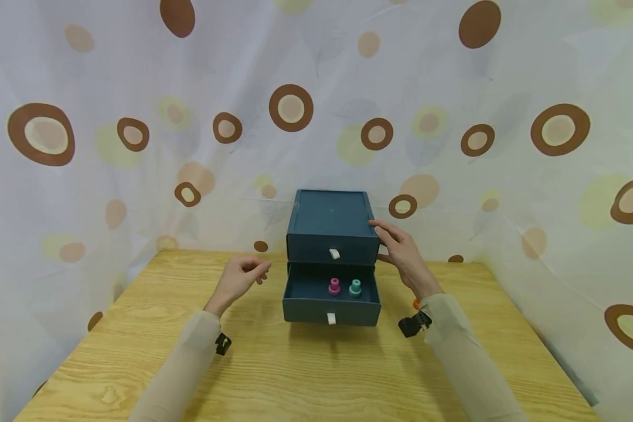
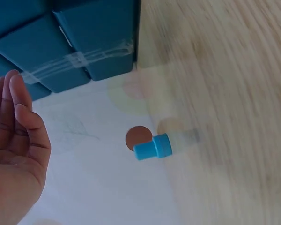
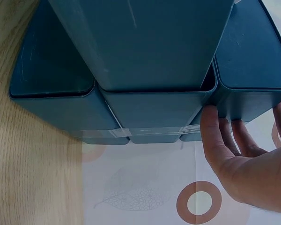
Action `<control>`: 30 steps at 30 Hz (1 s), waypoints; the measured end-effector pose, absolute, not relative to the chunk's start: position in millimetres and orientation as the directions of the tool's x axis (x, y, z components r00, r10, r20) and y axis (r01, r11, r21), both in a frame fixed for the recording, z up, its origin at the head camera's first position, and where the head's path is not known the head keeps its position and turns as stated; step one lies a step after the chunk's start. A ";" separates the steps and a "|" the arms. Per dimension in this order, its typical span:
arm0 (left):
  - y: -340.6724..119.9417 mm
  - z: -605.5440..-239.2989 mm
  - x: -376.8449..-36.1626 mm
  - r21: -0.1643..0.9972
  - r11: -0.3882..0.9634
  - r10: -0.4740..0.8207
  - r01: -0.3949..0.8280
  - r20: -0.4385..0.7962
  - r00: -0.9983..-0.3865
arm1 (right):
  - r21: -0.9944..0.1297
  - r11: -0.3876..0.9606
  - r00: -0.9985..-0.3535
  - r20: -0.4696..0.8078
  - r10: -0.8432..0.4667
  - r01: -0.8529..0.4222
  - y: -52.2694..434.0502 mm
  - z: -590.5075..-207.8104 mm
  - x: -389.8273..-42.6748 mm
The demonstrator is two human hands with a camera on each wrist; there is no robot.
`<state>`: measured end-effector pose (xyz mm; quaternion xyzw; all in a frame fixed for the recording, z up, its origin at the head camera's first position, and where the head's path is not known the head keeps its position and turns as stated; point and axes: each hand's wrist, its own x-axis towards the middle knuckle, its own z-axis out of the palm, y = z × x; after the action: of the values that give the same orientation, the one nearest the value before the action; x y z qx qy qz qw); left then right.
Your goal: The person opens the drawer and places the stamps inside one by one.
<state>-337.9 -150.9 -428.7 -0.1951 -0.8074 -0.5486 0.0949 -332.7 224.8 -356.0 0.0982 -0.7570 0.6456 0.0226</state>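
Head view: blue drawer box (image 1: 331,225) at the far middle of the wooden table (image 1: 306,375), backed against a spotted curtain (image 1: 137,117). Top drawer (image 1: 333,248) closed, white tab showing. Bottom drawer (image 1: 331,302) pulled out toward the person; inside it, a pink bottle (image 1: 334,286) and a teal bottle (image 1: 355,287), upright, side by side near the back.

Right hand (image 1: 401,252) rests against the box's right side, fingers straight, tips at the upper right edge, thumb lower on the side wall. It clasps nothing. Left hand (image 1: 240,276) hangs in the air left of the open drawer, apart from it, fingers loosely curled, empty.

Right wrist view adds the box's outer wall from close up: right hand (image 3: 243,159) flat, fingertips touching the blue wall near a strip of clear tape (image 3: 140,131). The bottles are hidden here.

Left wrist view: left hand (image 2: 14,154) relaxed, palm showing, nothing in it. It also shows what the head view does not: a small bottle with a blue cap (image 2: 154,147) lying on its side at the table's edge by the curtain, near the box's corner. Picture partly blurred.
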 end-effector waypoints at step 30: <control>-175.2 -456.0 -359.2 0.950 0.303 -0.051 0.078 0.098 -0.994 | -0.972 0.138 -0.977 0.172 -0.123 -0.188 223.2 -355.5 -331.9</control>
<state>-359.2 -175.2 -456.0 -0.0083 -0.8053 -0.5902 0.0548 -331.9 223.2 -355.5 0.1032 -0.7538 0.6485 0.0253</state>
